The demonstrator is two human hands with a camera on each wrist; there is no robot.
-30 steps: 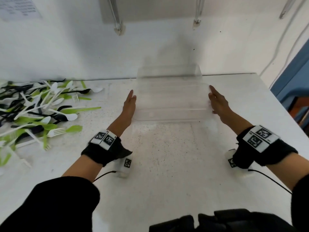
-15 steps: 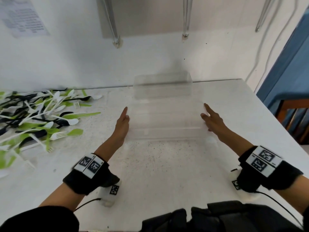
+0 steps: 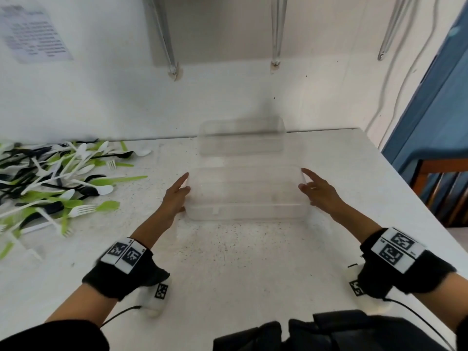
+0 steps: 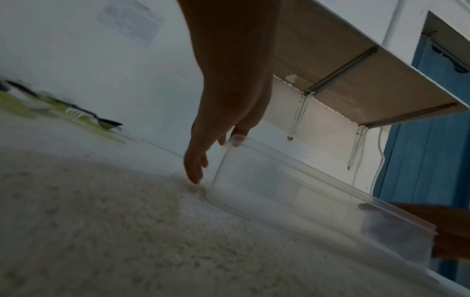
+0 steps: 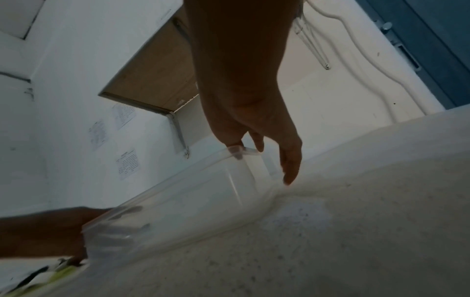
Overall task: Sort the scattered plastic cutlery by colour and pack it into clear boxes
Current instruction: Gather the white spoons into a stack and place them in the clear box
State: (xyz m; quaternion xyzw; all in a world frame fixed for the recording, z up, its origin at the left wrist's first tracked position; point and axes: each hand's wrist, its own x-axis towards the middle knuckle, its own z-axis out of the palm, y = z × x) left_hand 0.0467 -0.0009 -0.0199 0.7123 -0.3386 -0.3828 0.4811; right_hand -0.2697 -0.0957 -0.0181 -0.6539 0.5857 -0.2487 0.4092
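A clear box (image 3: 245, 212) stands open-topped on the white table (image 3: 240, 264), in front of me. My left hand (image 3: 181, 191) holds its left end and my right hand (image 3: 310, 188) holds its right end. In the left wrist view the left hand (image 4: 203, 160) has its thumb over the rim of the box (image 4: 292, 191) and straight fingers down the outer wall. The right hand (image 5: 267, 160) holds the box (image 5: 190, 197) the same way. A pile of white, green and black plastic cutlery (image 3: 50, 178) lies at the far left.
A second clear box (image 3: 241, 138) stands behind the first, against the wall. The table's right edge (image 3: 405, 188) drops off beside a blue door. A shelf on metal brackets (image 3: 276, 34) hangs overhead. Dark cloth (image 3: 316, 333) lies at the near edge.
The front clear box has slid toward me between both hands, opening a gap to the box behind it. Both arms have drawn back with it.
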